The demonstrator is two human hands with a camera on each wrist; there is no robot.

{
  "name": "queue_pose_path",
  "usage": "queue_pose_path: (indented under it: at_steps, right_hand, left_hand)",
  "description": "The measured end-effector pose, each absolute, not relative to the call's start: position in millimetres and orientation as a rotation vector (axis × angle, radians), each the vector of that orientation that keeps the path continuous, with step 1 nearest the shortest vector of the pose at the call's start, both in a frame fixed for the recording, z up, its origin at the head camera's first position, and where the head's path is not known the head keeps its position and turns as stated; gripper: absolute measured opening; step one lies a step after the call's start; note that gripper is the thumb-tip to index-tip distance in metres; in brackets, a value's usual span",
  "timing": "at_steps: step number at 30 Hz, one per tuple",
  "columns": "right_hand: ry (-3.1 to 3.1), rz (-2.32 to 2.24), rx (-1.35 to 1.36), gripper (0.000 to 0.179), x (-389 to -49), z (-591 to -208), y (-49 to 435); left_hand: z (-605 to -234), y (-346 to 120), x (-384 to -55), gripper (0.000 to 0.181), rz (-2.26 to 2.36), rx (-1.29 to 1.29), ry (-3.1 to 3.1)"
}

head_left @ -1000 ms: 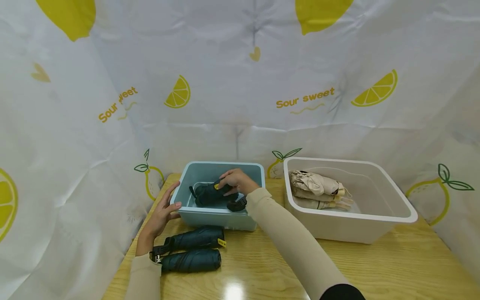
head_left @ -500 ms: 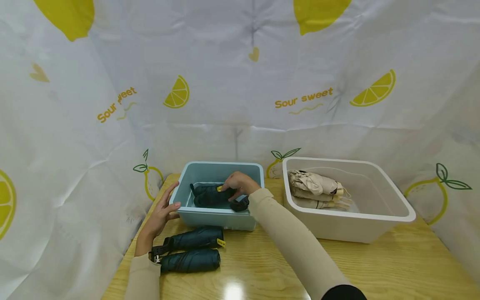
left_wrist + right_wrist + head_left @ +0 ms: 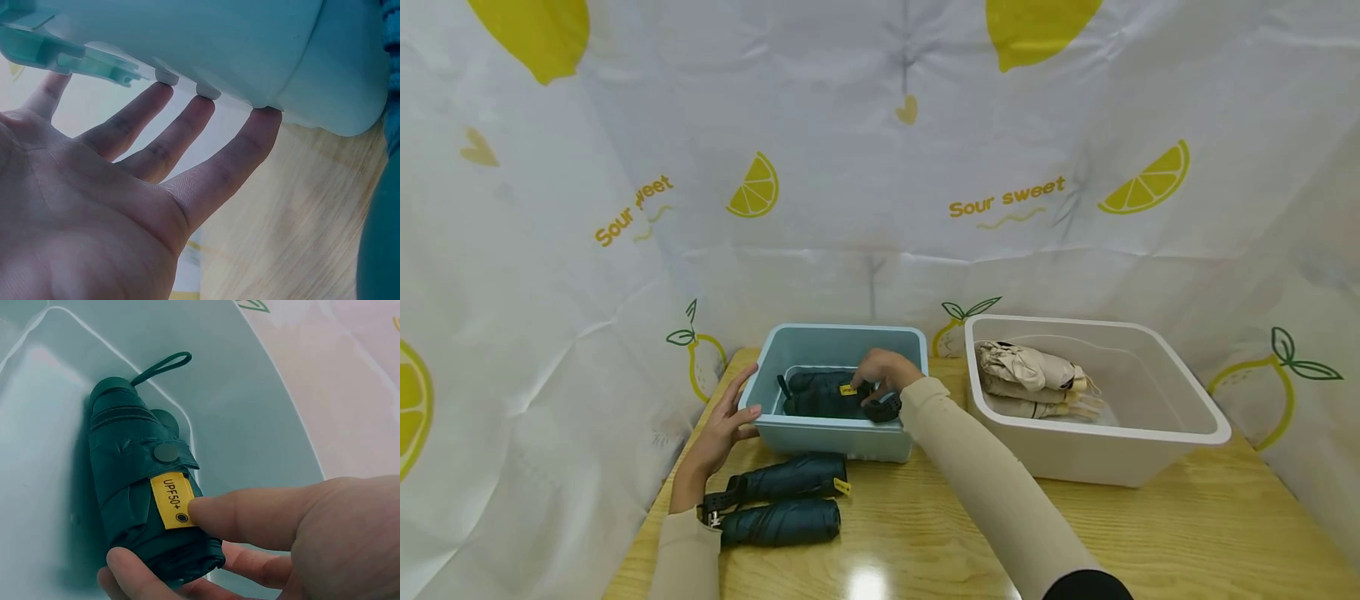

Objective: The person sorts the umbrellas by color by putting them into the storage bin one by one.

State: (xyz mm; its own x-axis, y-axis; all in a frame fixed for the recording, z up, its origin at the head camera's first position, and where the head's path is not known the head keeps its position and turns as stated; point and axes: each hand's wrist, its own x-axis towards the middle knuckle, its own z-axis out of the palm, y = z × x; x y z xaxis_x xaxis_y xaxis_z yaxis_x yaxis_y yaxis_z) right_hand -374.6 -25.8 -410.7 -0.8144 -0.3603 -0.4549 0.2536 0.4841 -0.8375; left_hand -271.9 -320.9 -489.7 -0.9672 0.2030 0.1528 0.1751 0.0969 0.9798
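A folded dark green umbrella (image 3: 125, 469) with a yellow "UPF50+" tag lies inside the light blue bin (image 3: 835, 433). My right hand (image 3: 883, 371) is at the umbrella's right end; in the right wrist view its thumb presses beside the tag and its other fingers reach round the end. Part of a second dark umbrella (image 3: 166, 420) shows behind the first. My left hand (image 3: 718, 433) rests on the bin's left side. Its fingertips touch the outer wall with straight fingers (image 3: 231, 165). Two more dark green umbrellas (image 3: 790, 477) lie on the table before the bin, near my left wrist.
A larger whitish bin (image 3: 1097, 458) stands to the right, holding several folded beige umbrellas (image 3: 1030, 371) at its left end. Both bins are on a wooden table (image 3: 947, 533). A white lemon-print sheet (image 3: 850, 208) hangs behind and at the sides.
Inside the blue bin, my right hand has moved slightly right and down. The umbrella's yellow tag has shifted the same way. My left hand stays at the bin's side.
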Motion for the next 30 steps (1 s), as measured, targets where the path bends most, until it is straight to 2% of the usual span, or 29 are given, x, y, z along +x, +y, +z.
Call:
queue_pose_path:
  at_steps: [22, 30]
  right_hand:
    - [2.077, -1.278, -0.111, 0.061, -377, -410, -24]
    - [2.113, -1.175, -0.16, 0.063, -376, -401, -16]
  left_hand:
    - [-491, -322, -271, 0.072, 2.059, 0.406, 2.304]
    - [-491, -323, -272, 0.072, 2.061, 0.407, 2.298]
